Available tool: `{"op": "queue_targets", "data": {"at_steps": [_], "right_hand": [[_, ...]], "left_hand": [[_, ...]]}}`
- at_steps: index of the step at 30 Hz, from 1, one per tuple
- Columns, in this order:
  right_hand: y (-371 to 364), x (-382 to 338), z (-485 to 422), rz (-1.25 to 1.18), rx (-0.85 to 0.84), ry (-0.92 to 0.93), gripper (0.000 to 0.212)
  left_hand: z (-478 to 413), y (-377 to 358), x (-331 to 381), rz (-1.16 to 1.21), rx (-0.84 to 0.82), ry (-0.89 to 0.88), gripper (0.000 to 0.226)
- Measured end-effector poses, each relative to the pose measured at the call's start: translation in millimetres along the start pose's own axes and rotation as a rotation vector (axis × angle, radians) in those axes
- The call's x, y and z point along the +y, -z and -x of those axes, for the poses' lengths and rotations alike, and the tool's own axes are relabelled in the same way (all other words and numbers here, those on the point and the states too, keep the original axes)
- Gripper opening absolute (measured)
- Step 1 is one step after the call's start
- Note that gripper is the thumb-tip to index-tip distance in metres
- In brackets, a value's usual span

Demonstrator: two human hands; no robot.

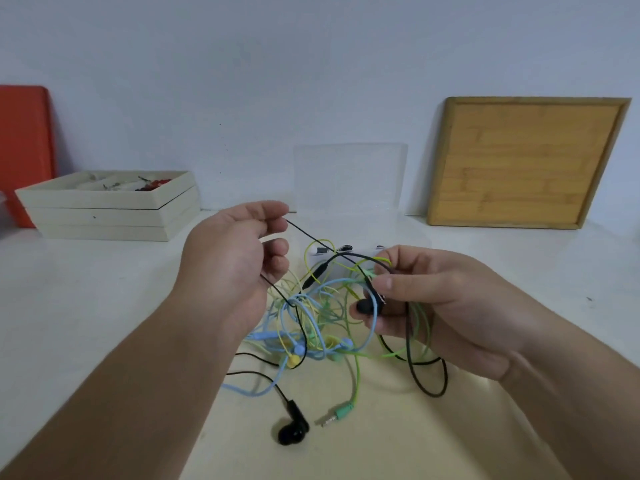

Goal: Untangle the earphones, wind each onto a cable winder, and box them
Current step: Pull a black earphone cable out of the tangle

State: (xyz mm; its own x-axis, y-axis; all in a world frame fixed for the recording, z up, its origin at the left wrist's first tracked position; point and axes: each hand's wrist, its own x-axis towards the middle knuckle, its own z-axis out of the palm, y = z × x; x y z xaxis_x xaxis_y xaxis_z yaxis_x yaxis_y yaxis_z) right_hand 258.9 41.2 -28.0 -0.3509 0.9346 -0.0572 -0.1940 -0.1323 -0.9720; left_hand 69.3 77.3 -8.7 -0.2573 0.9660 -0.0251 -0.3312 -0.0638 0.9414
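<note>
2 hands, both up over the counter (104, 306) mid. Left hand (239, 261) pinches the black cable (304, 233) between thumb and forefinger, other fingers curled. Right hand (436, 299) grips 1 black bud, the held bud (367, 306), with thumb and fingers and has several cable loops caught in the same grip.

1 tangle (311, 323) hangs between the hands and trails onto the counter: black, blue, yellow and green cables, exact number of sets can't tell. 1 loose bud (292, 433), black, lies near the front edge, and 1 green plug (341, 410) lies just beside it.

1 clear box (349, 181) behind the tangle, lid up; small white and black bits inside, too hidden to name.

3 cream trays (104, 220) stacked at the back left; the top one is divided and holds small red and dark bits. 1 red board (24, 150) leans on the wall behind the trays, 1 bamboo board (519, 161) leans on it at the back right
</note>
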Motion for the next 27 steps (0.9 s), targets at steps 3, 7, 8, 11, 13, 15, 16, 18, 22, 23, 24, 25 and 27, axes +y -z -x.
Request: {"op": "queue_targets", "data": {"at_steps": [3,7,8,11,13,15,16,18,22,23,24,25,27], "right_hand": [[1,0,0,-0.009,-0.032,-0.005,0.017],[2,1,0,0.102,0.027,0.037,0.032],[3,1,-1,0.128,0.048,0.042,0.035],[3,1,-2,0.172,0.088,0.046,0.035],[2,1,-2,0.156,0.114,0.044,0.027],[1,0,-2,0.133,0.145,0.042,0.017],[1,-1,-2,0.135,0.16,0.042,0.013],[0,-1,-2,0.163,0.189,0.042,0.007],[-1,-2,-1,0.218,0.252,0.061,0.018],[-1,-2,-1,0.225,0.267,0.067,0.024],[-1,-3,0,0.232,0.277,0.069,0.028],[-1,-3,0,0.237,0.283,0.068,0.029],[-1,-4,1,0.229,0.291,0.051,0.026]], "left_hand": [[0,-1,-1,-0.031,-0.01,-0.006,0.038],[-3,0,-2,-0.021,0.027,-0.021,0.039],[-4,0,-2,-0.016,0.042,-0.021,0.039],[-4,0,-2,0.011,0.052,-0.017,0.036],[-4,1,-2,0.03,0.057,-0.027,0.029],[-5,5,-2,-0.025,0.07,-0.086,0.022],[-7,7,-3,-0.096,0.079,-0.137,0.022],[-9,12,-5,-0.289,0.098,-0.272,0.027],[-5,14,-3,-0.646,0.062,-0.528,0.01],[-5,15,-2,-0.72,0.059,-0.558,0.012],[-5,16,0,-0.782,0.066,-0.575,0.016],[-6,17,0,-0.827,0.075,-0.583,0.021],[-7,18,2,-0.898,0.078,-0.584,0.033]]}}
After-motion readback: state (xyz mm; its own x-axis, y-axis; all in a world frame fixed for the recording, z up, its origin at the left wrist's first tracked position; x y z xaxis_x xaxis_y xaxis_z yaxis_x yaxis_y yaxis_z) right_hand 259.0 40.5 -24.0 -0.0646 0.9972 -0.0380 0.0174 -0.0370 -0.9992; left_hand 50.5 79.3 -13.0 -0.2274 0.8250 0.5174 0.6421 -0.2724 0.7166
